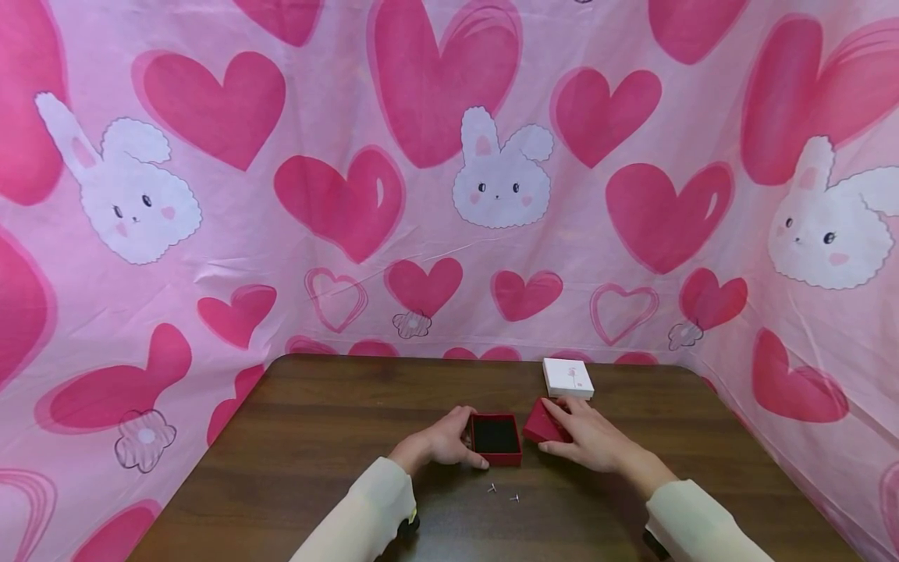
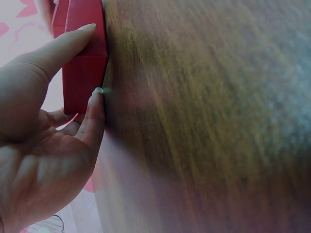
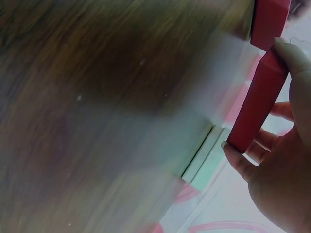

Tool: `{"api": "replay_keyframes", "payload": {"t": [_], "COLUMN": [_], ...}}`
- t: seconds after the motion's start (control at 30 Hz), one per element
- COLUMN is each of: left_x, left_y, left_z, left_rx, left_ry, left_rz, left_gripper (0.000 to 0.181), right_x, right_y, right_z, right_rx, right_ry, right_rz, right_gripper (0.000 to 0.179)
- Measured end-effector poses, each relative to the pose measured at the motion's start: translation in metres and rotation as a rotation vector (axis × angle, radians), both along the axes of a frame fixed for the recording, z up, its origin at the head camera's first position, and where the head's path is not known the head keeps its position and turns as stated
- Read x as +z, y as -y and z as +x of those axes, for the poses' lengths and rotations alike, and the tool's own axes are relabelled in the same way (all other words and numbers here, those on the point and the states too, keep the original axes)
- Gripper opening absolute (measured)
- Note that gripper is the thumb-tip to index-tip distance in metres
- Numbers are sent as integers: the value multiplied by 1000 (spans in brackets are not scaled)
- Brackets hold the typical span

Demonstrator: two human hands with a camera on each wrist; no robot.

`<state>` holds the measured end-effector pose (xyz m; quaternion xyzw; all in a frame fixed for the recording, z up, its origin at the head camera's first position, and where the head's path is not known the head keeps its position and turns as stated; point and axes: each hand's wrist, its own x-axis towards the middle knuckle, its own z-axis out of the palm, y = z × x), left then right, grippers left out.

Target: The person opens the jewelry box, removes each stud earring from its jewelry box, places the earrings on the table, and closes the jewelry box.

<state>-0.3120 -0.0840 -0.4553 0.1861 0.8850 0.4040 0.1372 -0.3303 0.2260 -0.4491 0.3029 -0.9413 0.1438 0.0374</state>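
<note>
A small red box point(image 1: 495, 460) with a black pad inside sits uncovered on the table. My left hand point(image 1: 449, 439) grips it from the left; in the left wrist view the thumb lies along one red side point(image 2: 85, 77) and fingers are at the bottom corner. The red lid point(image 1: 541, 422) is in my right hand point(image 1: 588, 437), tilted, just right of the box. In the right wrist view the lid point(image 3: 260, 99) is held between thumb and fingers. Two tiny silvery pin-like pieces, one point(image 1: 492, 489) left of the other point(image 1: 515, 498), lie in front of the box.
A flat white box point(image 1: 567, 378) with a small pink print stands behind the right hand, near the far edge of the brown wooden table point(image 1: 337, 414). Pink cloth point(image 1: 435, 234) with hearts and rabbits hangs at the back and both sides.
</note>
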Motion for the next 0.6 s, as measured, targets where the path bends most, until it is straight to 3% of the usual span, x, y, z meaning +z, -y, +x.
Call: {"api": "replay_keyframes", "payload": {"t": [0.37,0.6], "left_x": [-1,-1], "left_y": [1,0], "left_z": [-3,-2], "left_rx": [-6,-33], "left_ry": [8,-45], "left_rz": [1,-4], "left_gripper": [65,63], "right_x": [0,2], "right_y": [4,9], "right_z": [0,2], "right_rx": [-21,4], "right_ry": [44,32], "right_rz": [-2,-1], "right_gripper": [89,87]}}
